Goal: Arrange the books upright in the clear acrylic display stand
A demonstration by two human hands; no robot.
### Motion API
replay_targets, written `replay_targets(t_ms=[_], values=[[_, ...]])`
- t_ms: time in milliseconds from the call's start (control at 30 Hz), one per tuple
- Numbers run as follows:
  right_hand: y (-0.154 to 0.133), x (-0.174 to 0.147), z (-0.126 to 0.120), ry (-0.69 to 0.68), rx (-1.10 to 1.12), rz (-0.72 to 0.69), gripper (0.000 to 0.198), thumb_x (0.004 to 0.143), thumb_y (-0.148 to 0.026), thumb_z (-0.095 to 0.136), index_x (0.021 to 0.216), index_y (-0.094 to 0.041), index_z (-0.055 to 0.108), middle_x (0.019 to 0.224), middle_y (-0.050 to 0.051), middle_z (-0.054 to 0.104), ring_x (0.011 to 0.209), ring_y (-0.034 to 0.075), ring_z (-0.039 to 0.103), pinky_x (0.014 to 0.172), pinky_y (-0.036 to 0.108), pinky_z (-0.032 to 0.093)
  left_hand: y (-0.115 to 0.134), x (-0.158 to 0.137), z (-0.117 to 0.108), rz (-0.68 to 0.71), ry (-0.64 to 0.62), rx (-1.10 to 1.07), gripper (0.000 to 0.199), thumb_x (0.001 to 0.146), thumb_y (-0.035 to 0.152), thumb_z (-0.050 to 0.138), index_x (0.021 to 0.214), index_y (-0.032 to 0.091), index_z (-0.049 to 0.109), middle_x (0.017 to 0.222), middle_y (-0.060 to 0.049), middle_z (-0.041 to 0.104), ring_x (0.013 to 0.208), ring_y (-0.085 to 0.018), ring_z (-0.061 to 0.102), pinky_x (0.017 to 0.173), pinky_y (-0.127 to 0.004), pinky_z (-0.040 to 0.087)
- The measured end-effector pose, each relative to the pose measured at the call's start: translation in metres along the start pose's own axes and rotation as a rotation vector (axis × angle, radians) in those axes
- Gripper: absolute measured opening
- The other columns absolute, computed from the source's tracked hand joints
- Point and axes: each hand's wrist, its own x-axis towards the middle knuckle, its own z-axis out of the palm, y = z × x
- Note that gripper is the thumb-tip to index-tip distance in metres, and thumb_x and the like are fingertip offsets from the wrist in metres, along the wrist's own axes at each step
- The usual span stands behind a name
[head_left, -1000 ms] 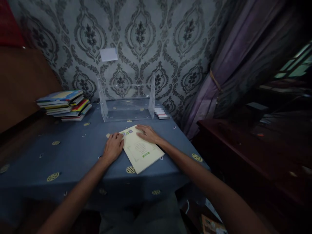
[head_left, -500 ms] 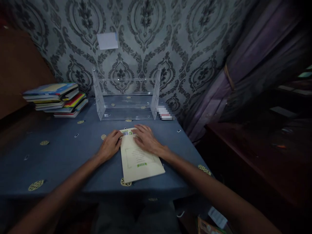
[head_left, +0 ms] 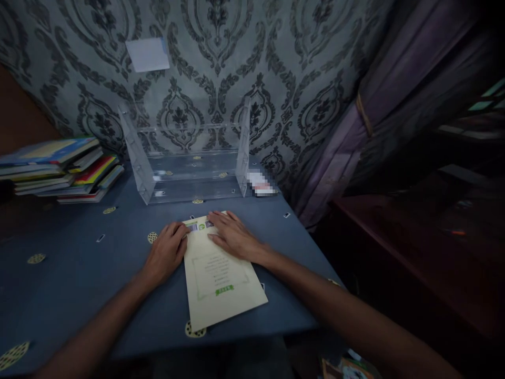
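Observation:
A pale cream book [head_left: 221,279] lies flat on the blue cloth, its printed cover up, with green marks, a barcode and a framed block of text upside down to me. My left hand [head_left: 168,250] is at its upper left edge, fingers bent and closed against that edge. Across the upper right part of the cover lies my right hand [head_left: 232,236], fingers stretched out toward the far edge and thumb apart. Behind the book stands a clear plastic rack [head_left: 193,189] with transparent side panels; its shelves hold nothing that I can see.
A stack of books [head_left: 67,171] sits at the back left of the table [head_left: 130,231]. Right of the rack is a small blurred-out item [head_left: 261,184]. A white paper [head_left: 148,54] is on the patterned wall. A tied purple curtain [head_left: 347,126] hangs at the right, beside dark red furniture [head_left: 414,258].
The view has shifted closer and to the right, so rack and book stack appear farther left. Both hands stay at the same places on the book, which lies as before.

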Motion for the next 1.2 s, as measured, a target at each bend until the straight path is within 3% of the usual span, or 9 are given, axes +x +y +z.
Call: replay_targets(t_ms=[167, 267, 400, 567, 667, 800, 1000, 1200], values=[[0.019, -0.005, -0.003, 0.097, 0.007, 0.042, 0.045, 0.102, -0.032, 0.049, 0.143, -0.014, 0.055, 0.152, 0.018, 0.054, 0.145, 0.029, 0.044, 0.119, 0.052, 0.035, -0.002, -0.001, 0.005, -0.019, 0.015, -0.015, 0.029, 0.103, 0.026, 0.037, 0.113, 0.021, 0.063, 0.116, -0.012, 0.065, 0.106, -0.027, 0.064, 0.090, -0.043, 0.056], [0.021, -0.004, -0.005, 0.157, -0.036, 0.062, 0.034, 0.100, -0.029, 0.053, 0.129, -0.016, 0.065, 0.134, 0.016, 0.066, 0.128, 0.029, 0.055, 0.106, 0.048, 0.044, -0.006, 0.002, 0.011, -0.009, -0.003, -0.004, 0.030, 0.102, 0.027, 0.037, 0.117, 0.021, 0.063, 0.121, -0.012, 0.065, 0.112, -0.028, 0.064, 0.094, -0.044, 0.057], [0.025, -0.001, -0.008, 0.236, -0.058, 0.173, 0.022, 0.098, -0.021, 0.052, 0.104, -0.015, 0.073, 0.100, 0.011, 0.073, 0.097, 0.024, 0.063, 0.096, 0.041, 0.047, -0.015, 0.019, 0.016, 0.084, -0.094, 0.016, 0.033, 0.100, 0.022, 0.037, 0.122, 0.022, 0.062, 0.129, -0.011, 0.065, 0.115, -0.027, 0.065, 0.092, -0.041, 0.058], [0.034, 0.001, -0.010, 0.326, -0.036, 0.285, 0.021, 0.095, -0.017, 0.054, 0.098, -0.016, 0.074, 0.094, 0.010, 0.075, 0.091, 0.024, 0.065, 0.086, 0.036, 0.049, -0.012, 0.047, 0.012, 0.162, -0.174, 0.104, 0.035, 0.097, 0.013, 0.036, 0.117, 0.020, 0.064, 0.120, -0.012, 0.068, 0.105, -0.027, 0.067, 0.088, -0.042, 0.058], [0.035, 0.000, -0.009, 0.338, -0.037, 0.257, 0.020, 0.095, -0.018, 0.054, 0.098, -0.018, 0.074, 0.095, 0.009, 0.075, 0.091, 0.024, 0.065, 0.086, 0.036, 0.049, 0.002, 0.050, 0.012, 0.167, -0.139, 0.183, 0.033, 0.099, 0.013, 0.035, 0.108, 0.019, 0.065, 0.113, -0.012, 0.070, 0.104, -0.027, 0.066, 0.102, -0.051, 0.051], [0.032, -0.002, -0.007, 0.355, -0.042, 0.163, 0.021, 0.096, -0.018, 0.052, 0.099, -0.016, 0.073, 0.092, 0.009, 0.072, 0.090, 0.024, 0.063, 0.086, 0.036, 0.049, 0.021, 0.040, 0.020, 0.229, -0.128, 0.077, 0.033, 0.104, 0.025, 0.039, 0.126, 0.017, 0.062, 0.133, -0.015, 0.066, 0.125, -0.029, 0.061, 0.111, -0.052, 0.047], [0.032, 0.000, -0.003, 0.286, -0.022, -0.054, 0.022, 0.098, -0.017, 0.050, 0.107, -0.014, 0.070, 0.096, 0.009, 0.069, 0.093, 0.023, 0.059, 0.092, 0.038, 0.048, 0.028, 0.029, 0.022, 0.274, -0.251, -0.017, 0.045, 0.106, 0.037, 0.039, 0.145, 0.019, 0.053, 0.154, -0.014, 0.053, 0.146, -0.029, 0.046, 0.122, -0.055, 0.036], [0.036, 0.001, -0.001, 0.182, -0.049, -0.070, 0.029, 0.101, -0.017, 0.045, 0.121, -0.013, 0.065, 0.104, 0.010, 0.065, 0.100, 0.025, 0.056, 0.096, 0.041, 0.045, 0.048, 0.014, 0.003, 0.437, -0.413, -0.167, 0.044, 0.106, 0.033, 0.043, 0.148, 0.023, 0.053, 0.156, -0.010, 0.052, 0.149, -0.027, 0.042, 0.125, -0.058, 0.028]])
